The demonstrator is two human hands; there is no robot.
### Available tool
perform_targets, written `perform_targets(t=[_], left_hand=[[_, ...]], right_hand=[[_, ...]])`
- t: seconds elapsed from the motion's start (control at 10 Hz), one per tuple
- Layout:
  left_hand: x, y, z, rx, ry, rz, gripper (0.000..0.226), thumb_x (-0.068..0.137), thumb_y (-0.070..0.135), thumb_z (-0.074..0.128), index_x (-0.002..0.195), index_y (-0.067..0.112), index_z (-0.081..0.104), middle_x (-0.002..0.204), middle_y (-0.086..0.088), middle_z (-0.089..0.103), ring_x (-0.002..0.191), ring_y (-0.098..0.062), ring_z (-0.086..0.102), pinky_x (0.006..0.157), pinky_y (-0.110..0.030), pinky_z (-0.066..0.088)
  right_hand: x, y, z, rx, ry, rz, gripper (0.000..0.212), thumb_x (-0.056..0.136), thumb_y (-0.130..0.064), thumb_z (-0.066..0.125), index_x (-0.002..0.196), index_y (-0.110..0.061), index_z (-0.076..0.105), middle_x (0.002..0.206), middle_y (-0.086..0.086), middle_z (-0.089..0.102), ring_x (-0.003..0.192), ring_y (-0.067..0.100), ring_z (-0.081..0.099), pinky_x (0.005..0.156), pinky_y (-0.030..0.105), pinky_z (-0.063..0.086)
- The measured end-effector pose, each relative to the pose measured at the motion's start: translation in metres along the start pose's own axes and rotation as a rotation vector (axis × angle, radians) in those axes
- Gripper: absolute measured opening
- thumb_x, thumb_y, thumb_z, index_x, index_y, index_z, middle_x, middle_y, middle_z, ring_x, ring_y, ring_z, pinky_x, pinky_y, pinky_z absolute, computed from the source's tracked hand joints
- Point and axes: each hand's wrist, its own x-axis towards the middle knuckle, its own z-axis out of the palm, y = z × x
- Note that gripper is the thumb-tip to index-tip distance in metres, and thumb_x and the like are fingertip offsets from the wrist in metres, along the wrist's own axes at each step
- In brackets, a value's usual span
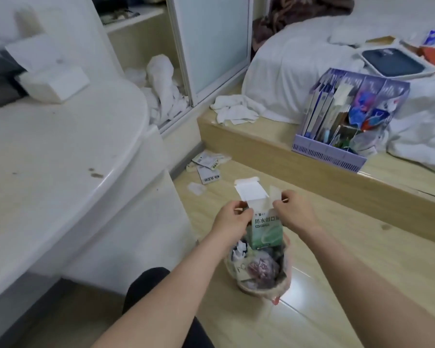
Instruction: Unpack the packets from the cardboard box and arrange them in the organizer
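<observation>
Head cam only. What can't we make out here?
- Inside of cardboard box: head view, its raised flap plus left hand and right hand hide any packets.
- Contents of organizer: head view, too small and blurred to count.
- Part of bin: head view, box covers it.

Green-white cardboard box upright, top flaps open, lilac organizer on ledge, stuffed with packets

The cardboard box you hold is white above and mint green below, with dark characters. At two o'clock, your organizer is lavender with a slotted front rim, and its packets are blue, red and white. The floor is pale wood grain. The blanket at twelve is patterned maroon.
</observation>
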Motion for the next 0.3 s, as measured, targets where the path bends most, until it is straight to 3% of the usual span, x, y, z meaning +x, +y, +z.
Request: perform_targets(t=[0.1, 0.2, 0.3], left_hand=[[0.013, -0.035, 0.02, 0.02, -0.046, -0.118, 0.022, 0.089, 0.021, 0.052, 0.109, 0.018, 0.062, 0.102, -0.002, 0.07, 0.089, -0.018, 0.067, 0.08, -0.039, 0.058], [0.023, -0.064, 0.035, 0.166, -0.081, -0.172, 0.033, 0.08, 0.027, 0.051, 0.112, 0.026, 0.06, 0.106, 0.004, 0.068, 0.097, -0.019, 0.064, 0.087, -0.04, 0.054], [0.021, -0.068, 0.035, 0.246, -0.029, -0.162, 0.038, 0.083, 0.016, 0.048, 0.12, 0.028, 0.05, 0.108, 0.005, 0.061, 0.098, -0.018, 0.059, 0.069, -0.019, 0.048]], right_hand=[[0.004, 0.038, 0.025, -0.046, -0.069, 0.071, 0.023, 0.085, -0.012, 0.05, 0.064, -0.009, 0.042, 0.065, 0.011, 0.052, 0.067, 0.032, 0.053, 0.058, 0.035, 0.035], [0.006, 0.066, 0.044, -0.072, -0.126, 0.138, 0.018, 0.091, -0.017, 0.047, 0.079, -0.005, 0.051, 0.083, 0.015, 0.058, 0.086, 0.036, 0.059, 0.066, 0.035, 0.037], [-0.001, 0.078, 0.052, -0.077, -0.186, 0.167, 0.017, 0.095, -0.017, 0.045, 0.106, -0.01, 0.057, 0.109, 0.015, 0.058, 0.111, 0.035, 0.057, 0.072, 0.03, 0.034]])
